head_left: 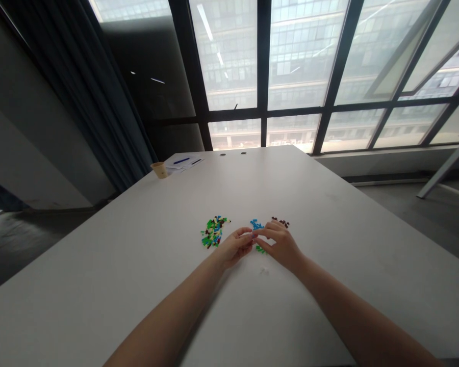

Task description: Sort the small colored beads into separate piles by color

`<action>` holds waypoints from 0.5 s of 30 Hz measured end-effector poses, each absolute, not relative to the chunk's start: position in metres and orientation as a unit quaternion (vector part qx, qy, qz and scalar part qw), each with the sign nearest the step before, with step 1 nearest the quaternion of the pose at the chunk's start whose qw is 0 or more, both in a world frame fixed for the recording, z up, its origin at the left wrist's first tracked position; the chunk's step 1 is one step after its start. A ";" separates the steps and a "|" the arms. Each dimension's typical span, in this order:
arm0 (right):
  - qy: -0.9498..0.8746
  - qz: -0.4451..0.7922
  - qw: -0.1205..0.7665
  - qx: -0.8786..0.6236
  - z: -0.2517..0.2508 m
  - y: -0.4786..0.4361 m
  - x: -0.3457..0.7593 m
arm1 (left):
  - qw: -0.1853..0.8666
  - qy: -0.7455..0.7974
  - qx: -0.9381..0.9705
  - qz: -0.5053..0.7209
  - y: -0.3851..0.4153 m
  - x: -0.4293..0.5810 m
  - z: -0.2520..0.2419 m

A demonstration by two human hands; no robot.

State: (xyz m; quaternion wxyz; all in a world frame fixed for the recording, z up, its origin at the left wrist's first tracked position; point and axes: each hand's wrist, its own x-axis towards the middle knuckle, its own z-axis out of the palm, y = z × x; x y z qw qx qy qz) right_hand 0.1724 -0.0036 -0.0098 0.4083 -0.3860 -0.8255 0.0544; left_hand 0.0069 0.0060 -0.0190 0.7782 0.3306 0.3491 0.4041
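My left hand and my right hand meet over the table with their fingertips close together. Both are closed in a pinch, and whatever lies between the fingers is too small to make out. Just beyond the fingertips is a group of small blue toy bricks. Dark brown bricks lie behind my right hand, which partly covers them. Below its fingers, several green bricks show. To the left of my left hand spreads a mixed pile of green, blue, yellow and brown bricks.
Some small white pieces lie nearer to me on the white table. A tan paper cup stands at the far left edge, beside papers with a blue pen. Tall windows rise behind the table.
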 end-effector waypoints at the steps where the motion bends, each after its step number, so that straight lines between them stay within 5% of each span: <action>1: -0.825 0.054 0.407 -0.387 -0.010 -0.004 0.172 | 0.779 0.349 0.331 0.402 0.006 0.007 -0.019; 15: -0.810 0.047 0.408 -0.419 -0.014 0.000 0.173 | 0.718 0.405 0.405 0.397 0.015 0.000 -0.018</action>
